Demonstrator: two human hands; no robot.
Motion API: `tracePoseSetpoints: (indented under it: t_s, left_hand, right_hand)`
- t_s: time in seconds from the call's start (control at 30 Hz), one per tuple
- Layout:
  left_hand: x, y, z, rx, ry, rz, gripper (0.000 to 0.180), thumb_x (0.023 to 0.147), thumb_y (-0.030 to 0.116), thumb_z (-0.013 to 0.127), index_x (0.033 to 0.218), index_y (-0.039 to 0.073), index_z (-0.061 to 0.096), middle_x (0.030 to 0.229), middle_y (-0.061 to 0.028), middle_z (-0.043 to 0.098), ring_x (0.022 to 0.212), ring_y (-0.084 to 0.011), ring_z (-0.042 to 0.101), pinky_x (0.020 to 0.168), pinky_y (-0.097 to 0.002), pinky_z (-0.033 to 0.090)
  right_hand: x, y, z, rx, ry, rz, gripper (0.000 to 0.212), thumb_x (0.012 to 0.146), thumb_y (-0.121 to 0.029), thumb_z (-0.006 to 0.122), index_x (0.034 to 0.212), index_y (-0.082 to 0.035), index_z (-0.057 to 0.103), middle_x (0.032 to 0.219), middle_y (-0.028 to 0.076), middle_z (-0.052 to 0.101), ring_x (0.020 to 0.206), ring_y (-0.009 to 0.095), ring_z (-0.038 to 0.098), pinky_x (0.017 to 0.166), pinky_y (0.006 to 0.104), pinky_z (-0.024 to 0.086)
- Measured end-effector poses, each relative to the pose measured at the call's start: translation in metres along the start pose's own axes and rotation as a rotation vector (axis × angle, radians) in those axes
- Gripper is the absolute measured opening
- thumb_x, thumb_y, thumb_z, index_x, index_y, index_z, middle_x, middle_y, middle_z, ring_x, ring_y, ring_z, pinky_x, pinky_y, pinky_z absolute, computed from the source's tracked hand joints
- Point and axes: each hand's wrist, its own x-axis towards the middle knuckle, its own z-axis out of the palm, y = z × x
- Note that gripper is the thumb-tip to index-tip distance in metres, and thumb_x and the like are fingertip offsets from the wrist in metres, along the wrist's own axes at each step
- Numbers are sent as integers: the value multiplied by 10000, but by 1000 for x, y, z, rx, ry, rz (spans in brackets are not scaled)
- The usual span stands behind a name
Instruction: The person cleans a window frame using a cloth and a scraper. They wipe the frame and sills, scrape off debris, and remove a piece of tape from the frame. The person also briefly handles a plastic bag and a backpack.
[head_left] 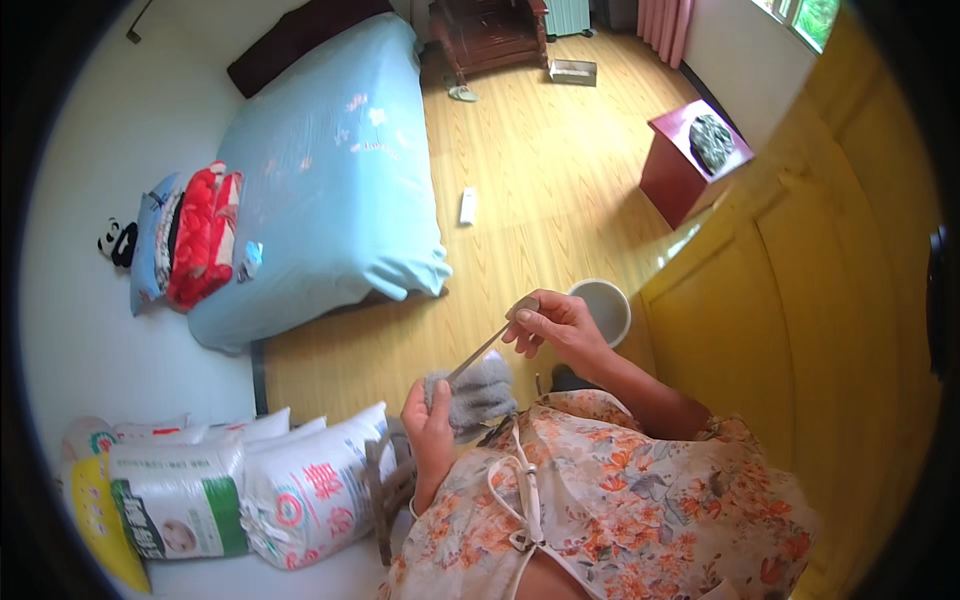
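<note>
My right hand (550, 325) pinches the upper end of a thin grey-brown strip (477, 352) between thumb and fingers. Down and to the left, my left hand (430, 430) closes on the strip's lower end, thumb on top. Stretched straight, the strip runs at a slant between the two hands. Just beyond my left hand is a fuzzy grey cloth-like bundle (482, 393) with folds. Whether the strip belongs to this bundle, and whether my left fingers also hold it, I cannot tell.
A light bucket (603, 312) stands on the floor near my right hand, beside a yellow wooden door (780, 300). Full sacks (310, 490) and a wooden chair-like frame (385, 490) are at lower left. Beyond are a blue-covered bed (330, 200) and a red cabinet (680, 165).
</note>
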Motion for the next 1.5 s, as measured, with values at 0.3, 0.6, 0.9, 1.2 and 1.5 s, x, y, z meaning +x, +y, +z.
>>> tracePoseSetpoints:
  t_s: [0.3,0.6,0.9,1.2,1.5]
  left_hand:
    - [225,25,89,-6,-137,-42,126,1011,117,596,1043,-2,617,866,42,579,772,-29,471,678,-207,386]
    - [535,43,230,288,-503,53,223,1000,196,624,906,-3,584,669,-9,510,653,-64,416,564,-290,382]
    - [715,48,457,682,-1031,558,198,949,208,665,957,13,634,626,-167,593,543,-305,596,502,-400,426]
    - [853,62,698,554,-968,403,295,983,255,603,1155,14,602,854,-245,684,816,-441,683,674,-483,526]
    - [874,163,961,467,-1601,1010,237,918,265,705,1058,75,690,838,-78,697,663,-292,665,613,-366,528]
  right_hand:
    - [205,-54,-105,-134,220,56,237,1040,-214,541,1066,2,635,833,86,715,671,105,651,534,247,524]
    - [391,-89,-246,-386,688,-227,254,1034,-217,569,1182,-16,619,1008,94,703,830,133,672,624,279,567]
    - [457,-183,-365,-1092,588,-110,183,935,-201,664,1062,-74,693,825,128,683,735,319,661,681,435,529]
    - [556,-272,-573,-892,832,0,407,936,-169,653,1331,-262,623,742,172,679,650,348,665,617,443,526]
    - [605,-371,-779,-925,1038,-48,228,849,-176,701,1061,-94,723,849,174,723,760,348,705,679,415,551]
